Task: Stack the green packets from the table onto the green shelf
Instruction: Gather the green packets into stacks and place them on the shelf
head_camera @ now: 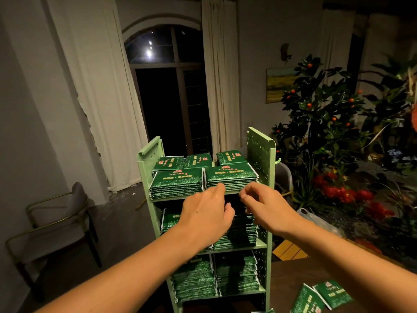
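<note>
green painted metal makes up the shelf (pixel 261 150), a three-tier cart with pegboard sides, and it is the biggest thing in play. all three tiers carry stacks of green packets (pixel 178 184); the top tier has five stacks, two in front and three behind. the front right stack (pixel 230 177) sits against the right side panel, and both hands are at its front edge.

the left hand (pixel 206 213) reaches in with fingers loosely spread, its fingertips touching the stack's lower front edge. the right hand (pixel 262 204) has its fingers curled in toward the same edge; whether it pinches a packet or only nudges the pile, i cannot tell.

my read is that this is the squaring-up step: a batch looks just placed and the hands are tidying it flush.

the smallest items are the loose packets (pixel 320 297) on the dark desk (pixel 293 276) at lower right, well apart from the hands. the next move likely calls for drawing both hands away without dragging the top packets, then turning down and right to gather those.
</note>
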A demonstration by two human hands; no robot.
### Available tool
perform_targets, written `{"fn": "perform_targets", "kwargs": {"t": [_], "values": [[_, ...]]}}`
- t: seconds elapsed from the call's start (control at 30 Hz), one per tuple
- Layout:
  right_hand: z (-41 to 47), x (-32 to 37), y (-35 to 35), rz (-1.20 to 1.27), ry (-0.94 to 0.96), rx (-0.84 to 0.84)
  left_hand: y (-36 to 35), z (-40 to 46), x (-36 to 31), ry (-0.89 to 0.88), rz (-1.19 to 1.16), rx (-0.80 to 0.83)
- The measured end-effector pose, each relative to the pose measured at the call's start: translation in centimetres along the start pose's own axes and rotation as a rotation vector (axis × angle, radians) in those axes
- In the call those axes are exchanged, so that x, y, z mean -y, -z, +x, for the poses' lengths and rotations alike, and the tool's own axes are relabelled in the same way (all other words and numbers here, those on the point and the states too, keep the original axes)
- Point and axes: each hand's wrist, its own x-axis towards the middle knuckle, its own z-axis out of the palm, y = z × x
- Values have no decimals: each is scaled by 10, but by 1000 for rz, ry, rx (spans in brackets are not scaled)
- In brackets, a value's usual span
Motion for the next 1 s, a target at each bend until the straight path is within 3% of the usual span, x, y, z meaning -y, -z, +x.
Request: {"fn": "perform_targets", "kwargs": {"t": [0.53, 1.0], "values": [[-37, -1, -43, -19, -121, 345, -21, -57, 29, -52, -40, 336], [-142, -62, -155, -95, -594, 632, -132, -198, 82, 80, -305, 754]]}}
